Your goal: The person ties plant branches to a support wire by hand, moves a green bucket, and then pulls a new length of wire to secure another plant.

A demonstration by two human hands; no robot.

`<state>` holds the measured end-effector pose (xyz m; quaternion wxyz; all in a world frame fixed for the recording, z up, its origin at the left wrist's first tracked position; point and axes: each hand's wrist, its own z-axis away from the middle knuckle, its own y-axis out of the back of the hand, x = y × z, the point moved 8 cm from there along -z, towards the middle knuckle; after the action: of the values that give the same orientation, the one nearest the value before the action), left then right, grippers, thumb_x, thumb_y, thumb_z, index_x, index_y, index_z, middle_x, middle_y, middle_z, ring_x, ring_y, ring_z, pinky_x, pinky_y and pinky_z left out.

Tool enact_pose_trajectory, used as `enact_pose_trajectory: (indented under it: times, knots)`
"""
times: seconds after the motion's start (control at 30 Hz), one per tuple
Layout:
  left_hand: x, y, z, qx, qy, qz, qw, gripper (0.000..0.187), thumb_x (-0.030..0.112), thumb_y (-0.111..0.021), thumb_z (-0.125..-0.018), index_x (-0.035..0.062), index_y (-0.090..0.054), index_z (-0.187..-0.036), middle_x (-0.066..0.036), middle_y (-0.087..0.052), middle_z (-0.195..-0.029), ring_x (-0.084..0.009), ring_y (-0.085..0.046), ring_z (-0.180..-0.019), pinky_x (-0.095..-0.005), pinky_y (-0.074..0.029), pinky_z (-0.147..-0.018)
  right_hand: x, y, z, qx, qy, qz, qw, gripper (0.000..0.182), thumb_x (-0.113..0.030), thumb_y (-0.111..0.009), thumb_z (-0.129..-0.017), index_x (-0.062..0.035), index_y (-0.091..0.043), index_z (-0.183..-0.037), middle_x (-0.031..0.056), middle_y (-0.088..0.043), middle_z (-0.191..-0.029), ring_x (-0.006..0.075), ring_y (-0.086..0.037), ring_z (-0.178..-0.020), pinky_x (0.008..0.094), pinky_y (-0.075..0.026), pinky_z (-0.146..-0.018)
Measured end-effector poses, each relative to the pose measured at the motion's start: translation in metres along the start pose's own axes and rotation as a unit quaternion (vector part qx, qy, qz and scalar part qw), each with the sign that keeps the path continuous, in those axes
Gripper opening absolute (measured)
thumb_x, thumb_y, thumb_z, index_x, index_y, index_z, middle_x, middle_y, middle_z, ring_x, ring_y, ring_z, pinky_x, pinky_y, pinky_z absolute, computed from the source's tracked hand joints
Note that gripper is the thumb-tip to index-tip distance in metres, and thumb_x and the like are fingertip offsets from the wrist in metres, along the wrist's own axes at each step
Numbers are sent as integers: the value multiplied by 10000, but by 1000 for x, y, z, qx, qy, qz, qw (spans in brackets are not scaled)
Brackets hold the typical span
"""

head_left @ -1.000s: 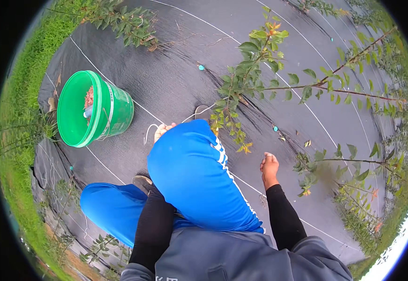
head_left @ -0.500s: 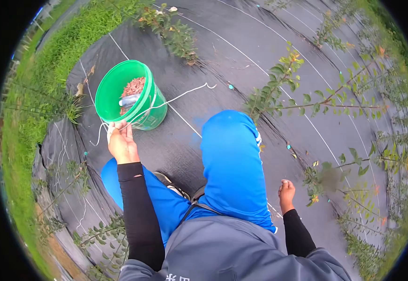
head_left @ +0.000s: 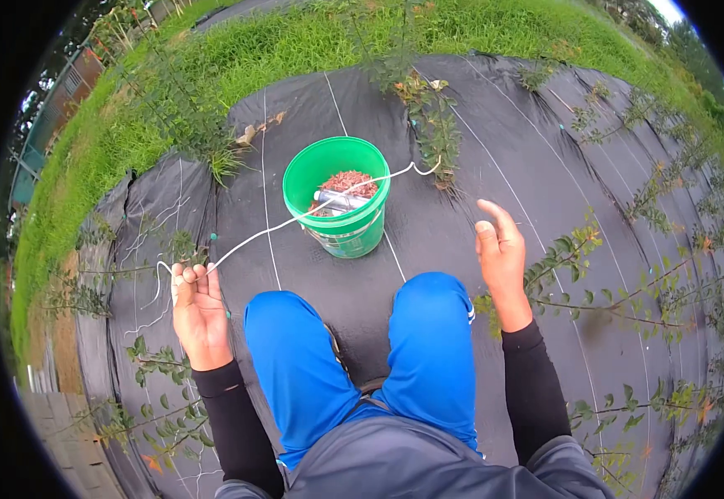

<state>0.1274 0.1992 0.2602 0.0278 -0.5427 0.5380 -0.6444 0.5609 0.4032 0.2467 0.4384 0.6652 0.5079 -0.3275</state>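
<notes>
My left hand (head_left: 202, 320) pinches a white cord (head_left: 249, 239) near one end, its short curled tail hanging past the fingers. From there the cord runs up and to the right, across the view of the green bucket (head_left: 355, 242), to a hooked end by a small plant. Inside the bucket lie reddish-brown bits (head_left: 347, 181) and a silvery cylindrical object (head_left: 341, 200) whose kind I cannot make out. My right hand (head_left: 503, 262) is raised to the right of my knees with thumb and forefinger apart, holding nothing.
Black ground sheet (head_left: 428, 241) with white lines covers the ground. A leafy plant (head_left: 435, 125) grows behind the bucket, and low branches (head_left: 578, 258) spread on the right. More leafy stems (head_left: 166, 416) stand at lower left. Grass (head_left: 295, 50) borders the sheet.
The view has swung left, so the bucket appears nearer the middle. My left hand has moved away from the bucket's rim with the cord. My right hand has risen and its fingers have opened.
</notes>
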Motion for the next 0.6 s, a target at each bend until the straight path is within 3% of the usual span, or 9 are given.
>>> enact_pose_trajectory:
  times: [0.1,0.13,0.27,0.33,0.4,0.43,0.47,0.53,0.6]
  knots:
    - [21,19,18,33,-12,31,999,206,65,-484,-925,49,-462,-1129,-44,-578,-898,-190,-577,-939,-384,-446,-986,13,-77,-22,-137,-273,-240,921,237,-201,-521,-927,-19,-564,-1072,-15,-479,-602,66,-416,-471,214,-310,-401]
    - [31,23,27,102,-30,12,994,197,92,-493,-927,57,-455,-1117,-38,-573,-900,-186,-585,-905,-388,-461,-959,17,-96,-23,-163,-309,-295,889,236,-226,-504,-937,-27,-552,-1055,-22,-454,-600,69,-401,-466,210,-289,-393]
    - [111,24,72,145,-161,27,976,193,103,-527,-912,60,-476,-1093,-42,-582,-880,-202,-577,-925,-415,-441,-972,33,-164,-11,-232,-398,-411,786,289,-365,-474,-946,-83,-533,-923,-24,-441,-627,73,-400,-499,208,-297,-384]
    - [158,27,106,154,-248,3,957,197,107,-519,-916,46,-475,-1099,-58,-589,-907,-214,-578,-944,-415,-430,-986,38,-200,6,-316,-473,-507,648,281,-344,-474,-945,-88,-568,-877,-2,-489,-688,108,-457,-568,218,-336,-415]
    - [198,34,143,173,-314,-48,932,171,84,-492,-925,20,-492,-1084,-82,-610,-950,-225,-580,-986,-414,-409,-1020,39,-222,16,-338,-530,-538,562,233,-281,-476,-941,-72,-572,-901,28,-514,-743,133,-481,-615,230,-366,-455]
    - [214,43,157,162,-330,-66,928,169,70,-479,-928,5,-494,-1083,-98,-617,-961,-229,-578,-1005,-420,-394,-1040,41,-223,14,-312,-540,-523,581,203,-233,-468,-938,-53,-564,-939,50,-530,-787,153,-488,-645,244,-380,-478]
    - [223,47,167,146,-328,-54,932,174,57,-466,-931,-9,-491,-1090,-111,-619,-957,-235,-573,-1022,-423,-375,-1059,59,-228,7,-292,-556,-534,566,194,-217,-466,-941,-48,-557,-962,53,-553,-804,167,-514,-648,250,-408,-490]
    - [228,63,183,151,-332,-47,930,169,29,-464,-926,-29,-506,-1079,-135,-604,-995,-240,-571,-1032,-415,-361,-1074,83,-234,-28,-270,-486,-508,658,180,-187,-472,-941,-35,-556,-987,55,-571,-820,167,-551,-669,255,-448,-522]
    - [220,72,189,175,-328,-43,927,173,17,-464,-924,-34,-503,-1084,-138,-599,-1008,-239,-572,-1031,-411,-363,-1073,62,-226,-73,-209,-324,-417,823,194,-178,-484,-942,-18,-551,-1028,55,-582,-830,152,-573,-686,262,-482,-555]
